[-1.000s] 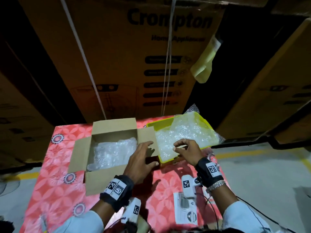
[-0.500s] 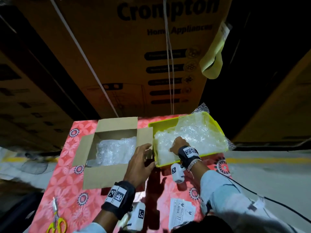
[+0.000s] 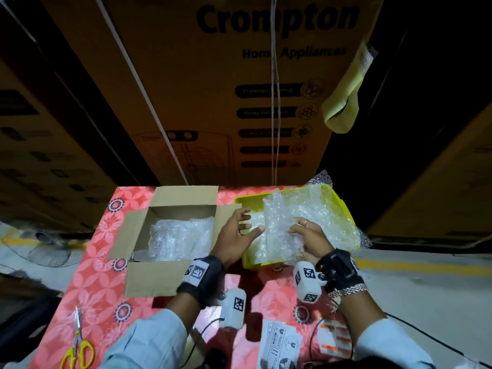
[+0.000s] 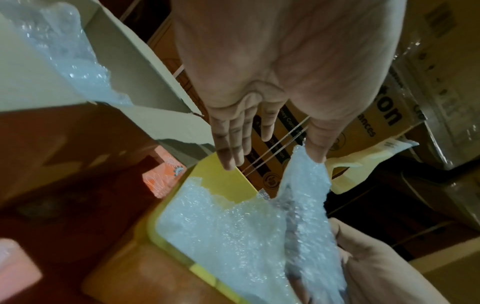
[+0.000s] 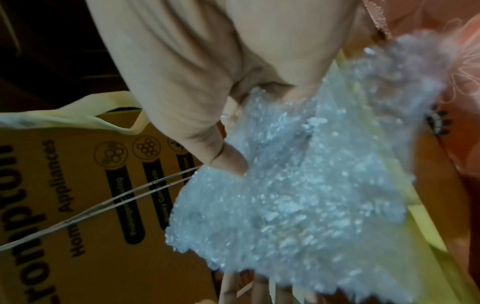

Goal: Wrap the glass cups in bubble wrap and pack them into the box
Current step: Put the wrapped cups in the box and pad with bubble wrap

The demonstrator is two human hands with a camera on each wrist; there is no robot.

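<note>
Right now the right hand (image 3: 310,237) pinches a sheet of bubble wrap (image 3: 282,230) by its right edge and holds it up over the near-left part of the yellow tray (image 3: 343,209). The sheet stands tall, w/ its long side going from near to far. The left hand (image 3: 234,235) is just left of the sheet w/ fingers spread and straight. Its thumb tip looks to touch the sheet's left edge, but I can't tell if it grips yet. So the left hand is the free one, and it's the nearer one to the box (image 3: 173,230) too.

The box is open, left of the tray, almost touching it. Inside lies a lump of bubble wrap (image 3: 178,238); prob. a cup done already, but no glass shows through. I see no bare glass cup anywhere, so maybe one hides under the pile of wrap in the tray (image 3: 319,217).

I think the next job is to spread the sheet flat w/ both hands. The box's right flap (image 3: 227,217) stands between box and tray, right by the left hand, and could get bumped.

Near edge of the table: scissors (image 3: 77,350) at left, sticker sheets (image 3: 282,344) at right. Big cartons (image 3: 213,89) stand at the far side.
</note>
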